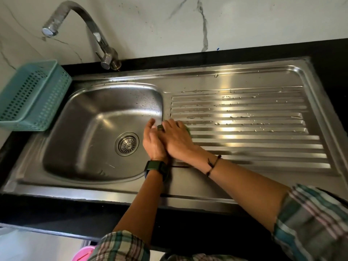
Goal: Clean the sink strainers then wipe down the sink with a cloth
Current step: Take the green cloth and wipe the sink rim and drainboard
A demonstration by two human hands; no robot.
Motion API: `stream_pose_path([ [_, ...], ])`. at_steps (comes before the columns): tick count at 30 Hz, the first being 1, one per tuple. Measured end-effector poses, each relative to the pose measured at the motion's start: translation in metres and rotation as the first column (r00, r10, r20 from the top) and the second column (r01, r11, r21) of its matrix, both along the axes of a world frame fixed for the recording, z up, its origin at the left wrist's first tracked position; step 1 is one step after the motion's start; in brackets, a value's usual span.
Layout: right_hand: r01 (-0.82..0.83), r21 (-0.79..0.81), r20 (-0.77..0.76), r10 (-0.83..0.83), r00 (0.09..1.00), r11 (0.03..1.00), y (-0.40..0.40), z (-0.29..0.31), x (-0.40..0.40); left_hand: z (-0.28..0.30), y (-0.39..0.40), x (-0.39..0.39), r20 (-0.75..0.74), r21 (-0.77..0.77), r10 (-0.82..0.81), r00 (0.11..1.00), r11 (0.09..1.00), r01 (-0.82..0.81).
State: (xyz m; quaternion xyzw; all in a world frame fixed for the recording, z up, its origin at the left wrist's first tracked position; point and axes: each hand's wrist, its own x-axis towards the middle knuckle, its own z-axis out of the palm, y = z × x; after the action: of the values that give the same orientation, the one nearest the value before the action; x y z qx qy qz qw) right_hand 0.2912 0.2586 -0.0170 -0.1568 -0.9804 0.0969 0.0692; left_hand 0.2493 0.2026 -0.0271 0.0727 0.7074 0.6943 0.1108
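Sink (90,166) of stainless steel fills most of the black counter (331,53), its bowl to the left and a ribbed drainboard (254,132) to the right, the ribs dotted with water drops; behind it rises a marble-veined wall (169,19); a curved tap (90,25) stands at the back edge, its spout turned out to the left, beyond the bowl's left edge; a teal plastic basket (35,97) sits tilted at the sink's left end, partly over the rim; the right hand (177,138) lies flat with fingers spread, pressing a green cloth (188,131) onto the strip between bowl and drainboard, only slivers of the cloth showing at the fingertips; the left hand (152,140) is just beside it, touching it, fingers loosely bent over the bowl's right edge and holding nothing that can be seen; a dark watch (156,167) is on the left wrist, a cord bracelet (213,164) on the right; the round strainer (127,144) sits in the drain at the bowl's bottom, just left of the hands.
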Motion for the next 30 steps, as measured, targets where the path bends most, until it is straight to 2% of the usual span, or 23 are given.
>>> stream_pose_path([
  [3, -0.081, -0.022, -0.002, 0.081, 0.997, 0.996, 0.005, 0.005, -0.005, 0.003, -0.003, 0.0, 0.079, 0.062, 0.038, 0.996, 0.997, -0.043],
  [6, -0.042, 0.029, -0.023, 0.042, 0.999, 0.999, 0.012, 0.011, 0.03, 0.005, -0.004, 0.004, 0.032, 0.03, 0.02, 0.999, 0.999, -0.021],
  [10, 0.181, 0.078, 0.003, -0.182, 0.983, 0.98, 0.046, 0.012, 0.102, 0.003, -0.005, 0.007, -0.023, -0.017, -0.079, 0.997, 0.997, 0.079],
  [13, 0.386, 0.115, 0.014, -0.39, 0.921, 0.915, 0.063, 0.008, 0.145, 0.003, -0.001, 0.006, -0.051, -0.051, -0.154, 0.987, 0.987, 0.152],
  [19, 0.568, 0.07, -0.004, -0.569, 0.822, 0.82, 0.047, 0.0, 0.129, 0.004, 0.002, 0.006, 0.003, 0.002, -0.209, 0.978, 0.978, 0.209],
  [21, 0.52, 0.053, -0.006, -0.52, 0.854, 0.853, 0.042, 0.002, 0.108, 0.004, 0.002, 0.006, 0.011, 0.011, -0.193, 0.981, 0.981, 0.193],
  [25, 0.291, 0.068, 0.002, -0.291, 0.957, 0.954, 0.029, 0.005, 0.057, 0.004, 0.003, 0.004, -0.035, -0.045, -0.164, 0.986, 0.986, 0.162],
  [30, 0.02, -0.069, -0.018, -0.022, 1.0, 0.997, 0.015, 0.007, -0.011, 0.004, 0.002, 0.001, 0.03, -0.005, -0.12, 0.992, 0.993, 0.12],
])
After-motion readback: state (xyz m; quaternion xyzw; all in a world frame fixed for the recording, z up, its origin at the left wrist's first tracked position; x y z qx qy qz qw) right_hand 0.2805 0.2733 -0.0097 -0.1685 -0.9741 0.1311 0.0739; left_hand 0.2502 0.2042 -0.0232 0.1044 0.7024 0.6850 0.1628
